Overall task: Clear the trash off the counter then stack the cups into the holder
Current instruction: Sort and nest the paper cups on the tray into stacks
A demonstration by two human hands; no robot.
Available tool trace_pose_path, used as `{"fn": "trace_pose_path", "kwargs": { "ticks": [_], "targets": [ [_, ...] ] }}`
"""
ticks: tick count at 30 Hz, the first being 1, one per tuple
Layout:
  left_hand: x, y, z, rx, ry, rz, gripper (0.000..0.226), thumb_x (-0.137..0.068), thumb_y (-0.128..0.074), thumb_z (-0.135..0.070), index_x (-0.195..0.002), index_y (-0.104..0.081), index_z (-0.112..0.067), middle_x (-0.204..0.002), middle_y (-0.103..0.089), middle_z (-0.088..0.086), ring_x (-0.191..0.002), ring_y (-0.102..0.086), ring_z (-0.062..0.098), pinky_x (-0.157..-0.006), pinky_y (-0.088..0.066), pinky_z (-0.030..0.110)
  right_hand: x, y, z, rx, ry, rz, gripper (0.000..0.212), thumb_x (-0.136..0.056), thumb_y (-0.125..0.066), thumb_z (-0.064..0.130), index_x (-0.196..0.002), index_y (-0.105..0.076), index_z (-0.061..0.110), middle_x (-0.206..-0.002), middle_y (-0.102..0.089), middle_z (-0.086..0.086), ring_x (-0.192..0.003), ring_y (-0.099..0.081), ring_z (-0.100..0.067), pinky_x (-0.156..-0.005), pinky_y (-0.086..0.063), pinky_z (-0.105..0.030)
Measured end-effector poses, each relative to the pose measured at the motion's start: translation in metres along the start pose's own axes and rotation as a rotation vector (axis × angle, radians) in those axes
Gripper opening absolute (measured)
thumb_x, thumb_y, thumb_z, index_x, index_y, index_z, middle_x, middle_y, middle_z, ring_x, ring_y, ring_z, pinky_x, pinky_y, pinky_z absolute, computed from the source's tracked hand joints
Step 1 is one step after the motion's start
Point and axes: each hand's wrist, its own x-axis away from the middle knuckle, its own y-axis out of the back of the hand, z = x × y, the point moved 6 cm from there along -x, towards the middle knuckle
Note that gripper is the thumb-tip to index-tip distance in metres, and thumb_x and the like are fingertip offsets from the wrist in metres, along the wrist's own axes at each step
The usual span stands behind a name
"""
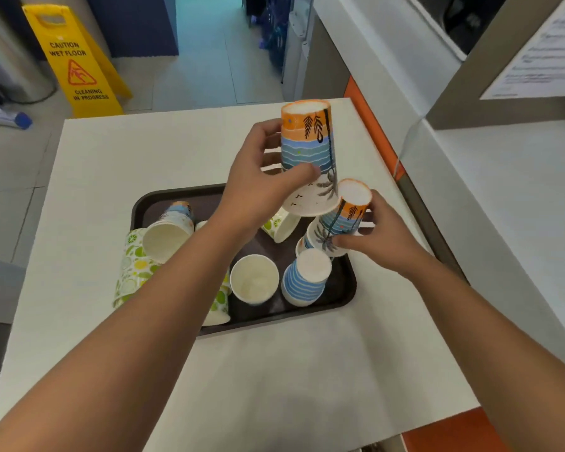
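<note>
You're in the stacking step, not trash clearing: no trash shows on the counter that I can pick out, just cups on & around the dark tray. Your left hand has its fingers wrapped round a nested stack of upside-down beach-print cups, held up above the tray's far side, thumb across the front w/ the other digits behind. Your right hand has closed its fingers on one tilted beach-print cup, base up, at the tray's right edge, just below & right of the stack; its rim looks to be touching or nested w/ another cup under it, can't tell which. Left on the tray: an upright empty white cup, an upside-down blue-striped cup, a beach cup on its side at the left, lime-print cups partly off the tray's left edge, one more lime cup under your left wrist. No holder in view, so I can't say where the stack ends up. Next move, my guess: lift the right-hand cup free, line its mouth over the stack's top base & slide it down square. Both are inverted so orientation matches already. Watch that the cup beneath doesn't come up w/ it.
</note>
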Motion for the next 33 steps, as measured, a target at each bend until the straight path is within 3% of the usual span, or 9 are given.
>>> {"fn": "trace_pose_path", "kwargs": {
  "ticks": [3,7,11,16,22,25,29,33],
  "targets": [
    [-0.003,-0.017,0.003,0.005,-0.051,0.042,0.062,-0.070,-0.079,-0.017,-0.125,-0.051,-0.021,-0.119,-0.062,-0.009,-0.103,-0.062,0.005,-0.088,-0.056,0.034,-0.003,-0.010,-0.018,0.043,-0.015,0.024,0.075,-0.064,-0.086,0.011,-0.126,-0.047,0.028,-0.120,-0.059,0.004,-0.104,-0.058,-0.013,-0.070,-0.046,-0.014],
    [-0.005,-0.037,0.028,-0.078,-0.036,0.134,0.066,-0.069,-0.082,-0.012,-0.126,-0.049,-0.020,-0.122,-0.061,-0.003,-0.107,-0.063,0.015,-0.088,-0.056,0.034,-0.008,-0.022,-0.039,0.078,-0.051,0.066,0.077,-0.062,-0.088,0.015,-0.128,-0.049,0.026,-0.119,-0.060,0.002,-0.103,-0.061,-0.018,-0.079,-0.053,-0.030],
    [-0.004,-0.050,0.057,-0.227,0.021,0.214,0.068,-0.069,-0.083,-0.010,-0.128,-0.049,-0.021,-0.119,-0.060,-0.007,-0.103,-0.060,0.009,-0.082,-0.050,0.018,-0.009,-0.026,-0.052,0.008,-0.096,0.086,0.076,-0.061,-0.088,0.008,-0.126,-0.050,0.022,-0.115,-0.063,0.002,-0.100,-0.065,-0.020,-0.086,-0.056,-0.042],
    [-0.003,-0.053,0.085,-0.362,0.126,0.272,0.072,-0.068,-0.083,-0.010,-0.131,-0.049,-0.019,-0.118,-0.059,-0.005,-0.108,-0.060,0.013,-0.093,-0.051,0.031,-0.010,-0.021,-0.055,-0.004,-0.133,0.130,0.081,-0.065,-0.079,-0.008,-0.132,-0.043,0.020,-0.116,-0.059,0.000,-0.095,-0.064,-0.019,-0.076,-0.051,-0.026],
    [0.000,-0.052,0.099,-0.505,0.219,0.368,0.066,-0.078,-0.075,-0.010,-0.139,-0.050,-0.016,-0.135,-0.058,0.001,-0.121,-0.055,0.016,-0.101,-0.045,0.029,-0.014,-0.004,-0.039,0.090,-0.088,0.108,0.079,-0.071,-0.076,-0.005,-0.139,-0.043,0.020,-0.127,-0.054,-0.002,-0.107,-0.059,-0.022,-0.083,-0.047,-0.028],
    [0.000,-0.041,0.092,-0.500,0.230,0.304,0.059,-0.084,-0.071,-0.017,-0.139,-0.049,-0.015,-0.132,-0.060,0.004,-0.119,-0.057,0.015,-0.104,-0.045,0.034,-0.018,0.003,-0.021,0.112,-0.044,0.104,0.076,-0.073,-0.077,-0.002,-0.137,-0.045,0.022,-0.126,-0.055,0.000,-0.107,-0.058,-0.021,-0.082,-0.046,-0.026],
    [-0.002,0.005,0.061,-0.640,0.129,0.120,0.042,-0.085,-0.068,-0.030,-0.126,-0.061,-0.021,-0.112,-0.066,-0.009,-0.099,-0.064,0.010,-0.085,-0.048,0.024,-0.022,0.009,0.006,0.154,0.037,0.094,0.075,-0.071,-0.081,0.008,-0.136,-0.046,0.026,-0.128,-0.055,0.004,-0.111,-0.056,-0.017,-0.085,-0.046,-0.028],
    [-0.004,0.077,0.045,-0.879,0.095,-0.186,0.040,-0.085,-0.064,-0.034,-0.123,-0.062,-0.022,-0.120,-0.066,-0.003,-0.110,-0.060,0.020,-0.092,-0.049,0.038,-0.023,0.004,0.030,0.179,0.104,0.103,0.071,-0.070,-0.082,0.017,-0.132,-0.049,0.031,-0.132,-0.053,0.009,-0.117,-0.052,-0.014,-0.089,-0.044,-0.029]
  ]
}}
